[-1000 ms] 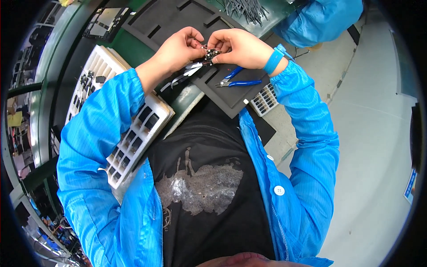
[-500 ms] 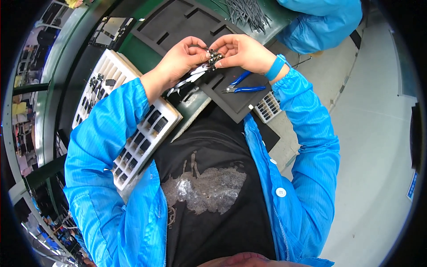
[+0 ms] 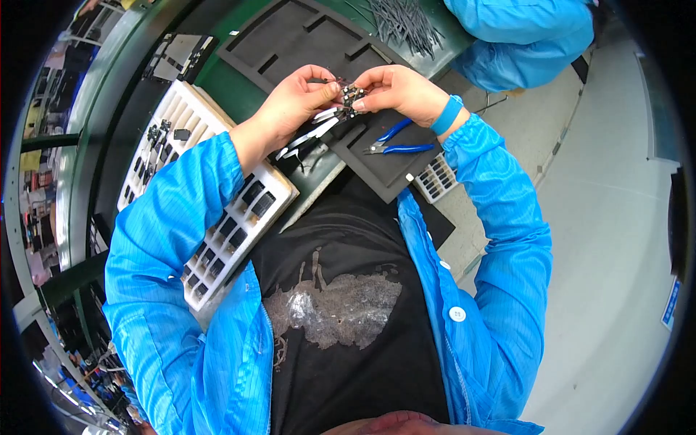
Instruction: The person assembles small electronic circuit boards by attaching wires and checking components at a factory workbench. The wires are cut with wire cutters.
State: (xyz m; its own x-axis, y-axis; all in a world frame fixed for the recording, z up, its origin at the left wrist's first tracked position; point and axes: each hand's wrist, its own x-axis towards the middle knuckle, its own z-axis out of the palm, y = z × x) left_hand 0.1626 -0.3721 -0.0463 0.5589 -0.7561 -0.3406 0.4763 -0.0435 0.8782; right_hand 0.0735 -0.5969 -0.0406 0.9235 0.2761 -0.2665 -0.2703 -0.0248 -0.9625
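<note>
Above the dark foam tray (image 3: 373,161), my left hand (image 3: 293,101) and my right hand (image 3: 406,94) meet over a small bundle of black parts with white connector-like bits (image 3: 351,98). Fingers of both hands pinch it from either side; its exact kind is too small to make out. Beneath my left fingers hang several thin white strips (image 3: 312,135), and whether they are joined to the bundle is unclear. A pair of blue-handled cutters (image 3: 395,145) lies on the foam just below my right hand, jaws pointing left.
A white tray of slots (image 3: 246,230) holding black pieces stands under my left forearm. Behind my hands is a larger black foam tray (image 3: 290,32), with a heap of dark cable ties (image 3: 406,25) beyond. Another person's blue sleeve (image 3: 529,36) reaches in at far right.
Both hands have shifted slightly nearer to me with the bundle. My right fingers have changed their grip a little, and the white strips hang differently.
</note>
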